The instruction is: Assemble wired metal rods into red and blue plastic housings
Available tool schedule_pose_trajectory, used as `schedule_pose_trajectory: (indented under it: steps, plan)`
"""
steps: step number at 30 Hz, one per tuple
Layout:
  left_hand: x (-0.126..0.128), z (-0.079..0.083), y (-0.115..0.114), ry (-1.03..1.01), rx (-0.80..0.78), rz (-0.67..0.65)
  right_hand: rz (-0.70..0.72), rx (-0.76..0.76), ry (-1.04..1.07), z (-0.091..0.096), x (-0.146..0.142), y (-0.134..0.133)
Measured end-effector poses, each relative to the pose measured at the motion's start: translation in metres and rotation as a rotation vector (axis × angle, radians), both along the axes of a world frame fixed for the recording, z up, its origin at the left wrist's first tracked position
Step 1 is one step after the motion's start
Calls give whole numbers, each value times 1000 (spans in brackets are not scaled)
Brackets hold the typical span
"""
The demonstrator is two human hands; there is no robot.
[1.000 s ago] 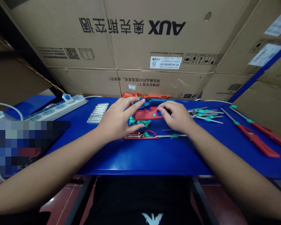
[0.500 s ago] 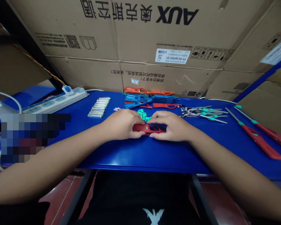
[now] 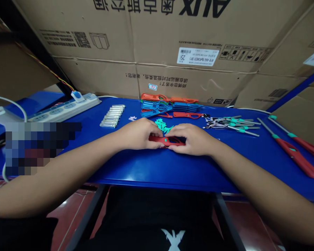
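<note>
A red plastic lighter handle (image 3: 167,140) lies flat on the blue table (image 3: 151,167) near its front edge. My left hand (image 3: 138,134) is closed on its left end, and my right hand (image 3: 192,138) is closed on its right end. The fingers of both hands press down on the red shell, and part of it is hidden under them. A small heap of teal plastic triggers (image 3: 162,125) lies just behind the handle.
Stacked orange, blue and red handle shells (image 3: 170,104) sit at the back. Clear tubes (image 3: 112,116) lie back left beside a white power strip (image 3: 65,108). Metal rods with teal collars (image 3: 232,123) and finished red lighters (image 3: 293,153) lie right. Cardboard boxes (image 3: 157,45) wall the back.
My right hand brought the red shell from the back of the table toward the front edge. Both hands closed on it there, over the part that lay on the table.
</note>
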State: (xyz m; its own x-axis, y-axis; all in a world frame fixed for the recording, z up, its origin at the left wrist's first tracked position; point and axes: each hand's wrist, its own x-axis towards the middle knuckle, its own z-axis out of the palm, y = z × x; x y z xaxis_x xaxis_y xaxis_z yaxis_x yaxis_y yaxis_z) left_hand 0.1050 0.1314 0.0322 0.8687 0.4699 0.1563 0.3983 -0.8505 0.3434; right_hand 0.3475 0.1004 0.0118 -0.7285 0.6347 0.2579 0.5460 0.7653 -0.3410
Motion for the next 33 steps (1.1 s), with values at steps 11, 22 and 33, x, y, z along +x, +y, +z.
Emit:
schedule_pose_trajectory:
  steps: [11,22,33]
  plan:
    - [-11,5,9,132,-42,34,-2,-44,-9,-6,0,1]
    - [-5,-7,8,111,-90,11,-27,-133,30,-7,-4,1]
    - [0,-7,-2,188,-91,119,-108,-213,50,-1,-1,-3]
